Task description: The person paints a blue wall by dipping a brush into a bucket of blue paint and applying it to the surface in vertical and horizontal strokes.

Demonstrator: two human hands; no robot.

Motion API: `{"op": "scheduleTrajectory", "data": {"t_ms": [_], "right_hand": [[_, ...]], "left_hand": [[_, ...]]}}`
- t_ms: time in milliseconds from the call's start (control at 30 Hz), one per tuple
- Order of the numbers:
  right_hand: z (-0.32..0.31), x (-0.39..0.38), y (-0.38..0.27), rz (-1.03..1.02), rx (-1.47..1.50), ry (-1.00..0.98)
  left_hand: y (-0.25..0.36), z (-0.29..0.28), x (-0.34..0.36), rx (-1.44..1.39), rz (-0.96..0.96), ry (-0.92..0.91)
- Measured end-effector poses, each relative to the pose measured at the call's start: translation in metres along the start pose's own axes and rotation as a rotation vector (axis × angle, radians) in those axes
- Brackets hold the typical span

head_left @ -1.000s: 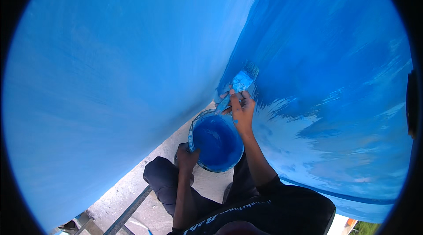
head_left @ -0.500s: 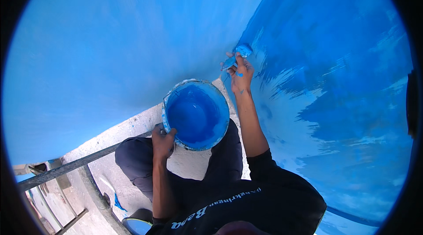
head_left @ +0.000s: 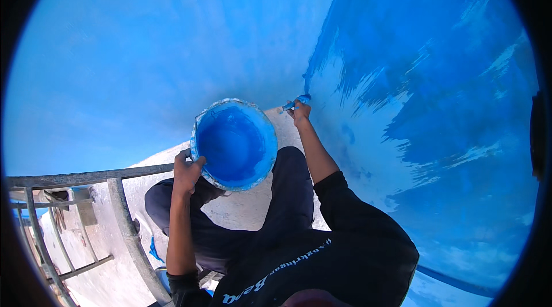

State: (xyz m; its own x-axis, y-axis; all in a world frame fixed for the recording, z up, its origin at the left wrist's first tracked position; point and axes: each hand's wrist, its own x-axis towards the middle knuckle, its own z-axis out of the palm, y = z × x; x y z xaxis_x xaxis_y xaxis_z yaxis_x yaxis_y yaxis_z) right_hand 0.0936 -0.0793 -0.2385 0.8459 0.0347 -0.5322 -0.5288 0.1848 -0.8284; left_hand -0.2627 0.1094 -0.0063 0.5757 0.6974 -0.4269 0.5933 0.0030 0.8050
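Note:
My left hand (head_left: pixel 186 173) grips the left rim of a paint-smeared bucket (head_left: pixel 267 137), thumb over the edge. Blue paint (head_left: pixel 233 146) lies inside the bucket, which sits above my bent legs. To the right of the bucket, my right hand (head_left: pixel 301 113) is closed around a paintbrush (head_left: pixel 298 101) coated in blue. The brush is at the corner where the left wall (head_left: pixel 149 71) meets the right wall (head_left: pixel 414 94); whether its bristles touch is too small to tell. The right wall carries darker, streaky blue paint with paler patches lower down.
A metal railing (head_left: pixel 123 220) runs along the left, close to my left forearm. Under my legs is a pale, speckled floor (head_left: pixel 238 209). Behind the railing lies a blue-ended tool (head_left: pixel 154 248), partly hidden.
My right hand has come down the corner with the paintbrush, and a dark blue stripe now reaches lower there. The bucket and my left hand appear farther left, with the railing shifted in view.

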Motion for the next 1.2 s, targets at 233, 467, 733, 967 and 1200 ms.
{"op": "scheduleTrajectory", "data": {"t_ms": [233,467,733,967,1200], "right_hand": [[0.027,-0.035,-0.071,-0.36,-0.073,-0.329],[0.026,-0.048,-0.026,-0.502,-0.014,-0.157],[-0.023,0.067,0.127,-0.136,-0.27,-0.017],[0.02,0.048,0.08,-0.173,0.165,-0.078],[0.049,0.033,0.064,-0.584,0.116,-0.091]], "left_hand": [[0.037,-0.038,-0.01,-0.05,0.09,-0.073],[0.033,-0.016,0.019,-0.141,0.109,-0.1],[-0.013,0.032,0.027,-0.132,0.14,-0.108],[-0.03,0.021,0.017,-0.104,0.093,-0.067],[-0.041,0.007,0.024,-0.132,0.078,-0.082]]}}
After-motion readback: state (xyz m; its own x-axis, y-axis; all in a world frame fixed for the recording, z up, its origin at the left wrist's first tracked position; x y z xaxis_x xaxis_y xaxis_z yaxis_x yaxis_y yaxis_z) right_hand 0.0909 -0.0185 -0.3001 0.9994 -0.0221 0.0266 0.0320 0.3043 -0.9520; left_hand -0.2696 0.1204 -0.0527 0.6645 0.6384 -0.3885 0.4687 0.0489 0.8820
